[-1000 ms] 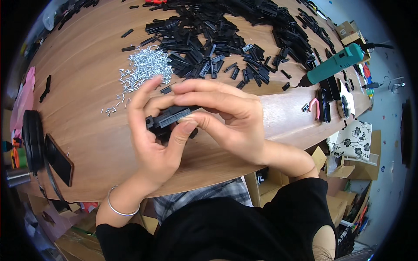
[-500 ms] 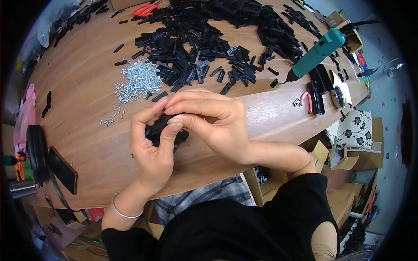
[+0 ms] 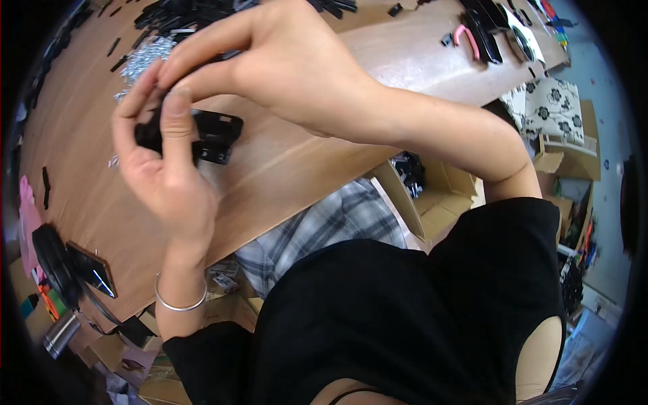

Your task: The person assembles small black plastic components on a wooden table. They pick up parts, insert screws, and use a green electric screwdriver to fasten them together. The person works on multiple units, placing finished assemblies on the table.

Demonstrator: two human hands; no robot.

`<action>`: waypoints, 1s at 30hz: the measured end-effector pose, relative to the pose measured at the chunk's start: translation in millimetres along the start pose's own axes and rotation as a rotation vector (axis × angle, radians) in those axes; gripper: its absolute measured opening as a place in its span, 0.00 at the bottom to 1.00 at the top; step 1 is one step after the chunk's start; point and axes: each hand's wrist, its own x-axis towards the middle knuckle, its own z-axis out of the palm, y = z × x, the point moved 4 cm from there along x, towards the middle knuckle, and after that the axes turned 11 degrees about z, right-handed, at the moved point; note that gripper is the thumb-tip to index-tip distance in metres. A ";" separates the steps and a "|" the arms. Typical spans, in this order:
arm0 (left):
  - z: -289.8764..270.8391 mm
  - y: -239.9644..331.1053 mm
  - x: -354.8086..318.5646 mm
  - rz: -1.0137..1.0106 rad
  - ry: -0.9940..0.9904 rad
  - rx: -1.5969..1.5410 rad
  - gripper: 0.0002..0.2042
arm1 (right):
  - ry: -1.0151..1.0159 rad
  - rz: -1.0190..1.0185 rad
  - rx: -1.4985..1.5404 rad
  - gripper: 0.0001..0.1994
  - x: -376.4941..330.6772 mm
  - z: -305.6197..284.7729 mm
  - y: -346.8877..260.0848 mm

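My left hand (image 3: 165, 162) is curled round a black plastic part (image 3: 219, 131), thumb laid across it. One end, with block-like shapes and a small pale window, juts out to the right of the thumb. My right hand (image 3: 270, 61) reaches over from the right, its fingers closed against the part's far side beside my left fingertips. Its own fingertips are partly hidden there. The held part is above the wooden table (image 3: 283, 169). Just beyond the hands, a heap of small silvery screws (image 3: 145, 57) is half covered by my fingers.
Black plastic pieces (image 3: 162, 13) are piled at the far edge. Pink-handled pliers (image 3: 467, 40) and a black tray (image 3: 482, 37) lie far right. A phone (image 3: 93, 268) and black pouch (image 3: 57, 263) are at left. An open cardboard box (image 3: 439, 196) stands below the table edge.
The view has shifted, so the table's far part and the green electric screwdriver have left the picture. Both hands appear farther left and higher, and more of the black part shows.
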 end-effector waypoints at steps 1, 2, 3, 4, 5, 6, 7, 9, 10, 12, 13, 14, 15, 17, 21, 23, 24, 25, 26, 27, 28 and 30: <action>1.4 1.5 -1.3 -0.009 -0.017 -0.028 0.14 | -0.004 0.038 0.031 0.08 -1.4 -0.8 1.8; 3.8 0.7 -3.1 -0.015 -0.018 -0.031 0.14 | -0.010 0.074 0.062 0.09 -2.8 -1.0 3.7; 5.1 1.4 -2.0 -0.011 -0.012 -0.027 0.14 | -0.052 0.075 0.085 0.09 -5.6 -2.8 -3.9; 6.0 1.1 -1.6 -0.005 -0.004 -0.021 0.14 | -0.098 0.073 0.109 0.09 -11.1 -5.3 -13.2; 7.4 1.2 -1.3 -0.004 -0.007 -0.025 0.14 | -0.125 0.059 0.094 0.09 -12.7 -8.1 -17.9; 8.3 1.1 0.2 -0.006 -0.035 -0.040 0.14 | -0.150 0.042 0.076 0.09 -14.6 -11.7 -23.8; 7.0 0.1 2.3 -0.007 -0.062 -0.055 0.13 | -0.157 0.014 0.020 0.09 -14.2 -15.1 -26.9; 4.7 2.0 6.1 0.000 -0.138 -0.038 0.14 | -0.140 -0.029 -0.099 0.09 -8.8 -17.1 -24.6; 6.3 3.3 5.9 0.031 -0.174 -0.018 0.15 | -0.116 -0.045 -0.162 0.09 -1.6 -15.4 -16.9; 8.0 6.1 7.4 0.104 -0.236 0.032 0.16 | -0.076 -0.091 -0.284 0.09 10.1 -9.8 -3.7; 5.0 2.7 6.0 0.023 -0.225 0.011 0.16 | -0.089 -0.093 -0.218 0.10 10.0 -7.5 -1.4; 4.4 2.2 3.7 0.061 -0.206 0.071 0.17 | -0.079 -0.053 -0.194 0.09 7.1 -4.7 -1.0; 0.8 -0.3 0.8 -0.006 -0.176 0.074 0.17 | -0.059 -0.041 -0.137 0.09 5.5 -2.4 -0.2; 1.6 1.0 -1.4 -0.053 -0.110 0.029 0.15 | -0.034 -0.016 -0.017 0.09 4.5 -0.5 3.1; 3.6 0.9 0.8 -0.074 -0.180 0.105 0.15 | -0.244 0.178 0.044 0.11 13.9 -3.8 18.5; 4.7 4.4 6.5 -0.005 -0.179 0.114 0.14 | -0.488 0.388 -0.042 0.09 33.6 -18.7 9.1; 4.9 5.3 10.4 0.074 -0.264 0.366 0.14 | -0.483 0.482 -0.061 0.09 44.8 -33.1 16.3; 4.0 7.5 12.8 0.116 -0.255 0.463 0.13 | -0.295 0.324 -0.422 0.09 61.9 -56.2 15.3; 3.3 9.4 14.6 0.156 -0.242 0.561 0.12 | -0.097 0.152 -0.771 0.10 78.0 -80.5 15.7; 1.9 7.9 15.5 0.157 -0.284 0.616 0.11 | 0.059 0.045 -1.043 0.11 93.4 -105.4 26.8; 0.8 5.9 17.3 0.159 -0.332 0.662 0.10 | 0.234 -0.063 -1.312 0.13 102.8 -132.7 37.5; -3.1 1.9 19.1 0.182 -0.397 0.766 0.07 | 0.180 -0.087 -1.618 0.14 114.5 -167.6 61.3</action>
